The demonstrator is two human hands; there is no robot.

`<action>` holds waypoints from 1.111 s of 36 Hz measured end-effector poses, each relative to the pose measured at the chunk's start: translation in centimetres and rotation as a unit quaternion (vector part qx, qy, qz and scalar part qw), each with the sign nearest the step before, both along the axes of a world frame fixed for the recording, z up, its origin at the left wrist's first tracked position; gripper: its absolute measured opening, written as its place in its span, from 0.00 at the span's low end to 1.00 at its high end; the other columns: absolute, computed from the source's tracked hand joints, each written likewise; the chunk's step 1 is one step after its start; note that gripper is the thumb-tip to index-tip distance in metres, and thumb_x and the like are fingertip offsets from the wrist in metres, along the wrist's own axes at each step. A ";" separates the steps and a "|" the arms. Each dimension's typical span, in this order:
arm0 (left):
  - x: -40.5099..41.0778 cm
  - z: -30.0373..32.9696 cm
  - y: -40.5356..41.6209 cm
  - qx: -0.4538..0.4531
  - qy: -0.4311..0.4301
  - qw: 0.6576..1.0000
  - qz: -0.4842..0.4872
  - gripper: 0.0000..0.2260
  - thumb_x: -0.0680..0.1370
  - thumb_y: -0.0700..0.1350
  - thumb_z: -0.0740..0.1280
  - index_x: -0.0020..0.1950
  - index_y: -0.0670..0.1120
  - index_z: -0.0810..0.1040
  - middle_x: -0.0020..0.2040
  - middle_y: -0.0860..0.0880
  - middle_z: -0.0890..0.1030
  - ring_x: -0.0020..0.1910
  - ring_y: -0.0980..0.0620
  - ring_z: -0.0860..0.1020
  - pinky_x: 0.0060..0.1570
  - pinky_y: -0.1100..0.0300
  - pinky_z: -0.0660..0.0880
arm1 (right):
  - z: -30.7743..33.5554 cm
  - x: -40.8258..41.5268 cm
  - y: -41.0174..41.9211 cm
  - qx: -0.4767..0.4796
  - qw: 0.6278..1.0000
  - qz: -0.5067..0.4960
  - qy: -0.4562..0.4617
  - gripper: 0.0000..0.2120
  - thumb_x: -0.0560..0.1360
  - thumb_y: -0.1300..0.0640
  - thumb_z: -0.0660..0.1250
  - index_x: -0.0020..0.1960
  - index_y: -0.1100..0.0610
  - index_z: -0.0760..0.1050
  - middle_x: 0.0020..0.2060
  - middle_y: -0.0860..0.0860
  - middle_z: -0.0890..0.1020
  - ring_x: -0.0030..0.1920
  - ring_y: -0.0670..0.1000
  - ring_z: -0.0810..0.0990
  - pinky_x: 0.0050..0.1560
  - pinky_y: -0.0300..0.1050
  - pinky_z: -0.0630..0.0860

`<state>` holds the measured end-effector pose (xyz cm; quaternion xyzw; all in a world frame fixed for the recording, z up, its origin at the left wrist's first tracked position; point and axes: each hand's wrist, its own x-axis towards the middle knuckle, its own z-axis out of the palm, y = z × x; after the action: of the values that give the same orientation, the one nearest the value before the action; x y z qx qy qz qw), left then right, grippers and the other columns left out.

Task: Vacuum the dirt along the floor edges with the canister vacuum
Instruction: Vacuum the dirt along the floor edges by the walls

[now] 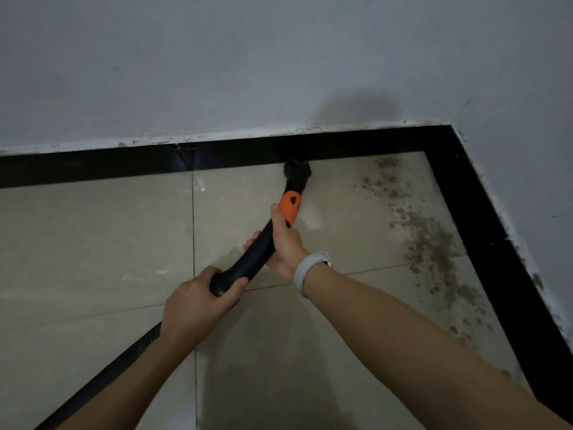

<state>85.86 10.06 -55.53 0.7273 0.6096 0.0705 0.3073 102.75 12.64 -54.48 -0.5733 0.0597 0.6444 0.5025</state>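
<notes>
Both arms reach forward, the left hand (198, 294) gripping the curved black handle (248, 259) and the right hand (286, 243) gripping it near the orange collar (290, 207), the nozzle (297, 169) at the black baseboard (124, 164).

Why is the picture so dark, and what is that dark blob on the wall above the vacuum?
Head view: the room is dimly lit, so all looks greyish. The blob on the wall is a soft shadow above the nozzle. The floor tiles show faint shine. The wide lens bends the black skirting; edges look slightly soft.
</notes>
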 end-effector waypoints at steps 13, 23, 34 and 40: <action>-3.7 0.0 -1.0 -0.001 -0.031 0.999 0.036 0.26 0.63 0.73 0.56 0.45 0.53 0.74 0.33 0.55 0.78 0.34 0.53 0.77 0.32 0.60 0.71 | 0.7 -3.8 0.6 -0.008 0.999 0.053 -0.002 0.16 0.79 0.46 0.64 0.49 0.59 0.67 0.31 0.55 0.74 0.28 0.54 0.75 0.44 0.53 0.79; 0.0 -0.2 0.1 -0.072 -0.089 0.993 0.003 0.29 0.61 0.73 0.58 0.48 0.54 0.79 0.37 0.54 0.81 0.36 0.54 0.80 0.35 0.57 0.76 | 1.2 0.2 -0.3 -0.039 0.997 0.003 -0.059 0.16 0.79 0.46 0.64 0.45 0.58 0.68 0.33 0.56 0.76 0.31 0.55 0.77 0.44 0.52 0.80; 5.6 0.7 0.8 -0.132 -0.094 0.981 -0.108 0.26 0.63 0.73 0.59 0.42 0.53 0.79 0.33 0.52 0.81 0.32 0.54 0.79 0.36 0.52 0.78 | 1.8 5.8 -2.7 -0.070 0.991 -0.078 -0.086 0.19 0.79 0.44 0.63 0.57 0.59 0.67 0.40 0.57 0.77 0.35 0.55 0.79 0.42 0.51 0.81; 6.4 1.0 0.1 -0.176 -0.105 0.970 -0.134 0.25 0.61 0.73 0.61 0.42 0.54 0.80 0.33 0.53 0.82 0.32 0.55 0.80 0.36 0.53 0.78 | 1.6 6.7 -4.7 -0.088 0.984 -0.131 -0.080 0.16 0.79 0.45 0.63 0.49 0.59 0.68 0.39 0.58 0.77 0.34 0.56 0.78 0.46 0.54 0.81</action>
<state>92.30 10.16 -54.58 0.7250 0.4742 -0.0039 0.4996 109.49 7.91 -52.87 -0.6523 0.1505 0.5168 0.5336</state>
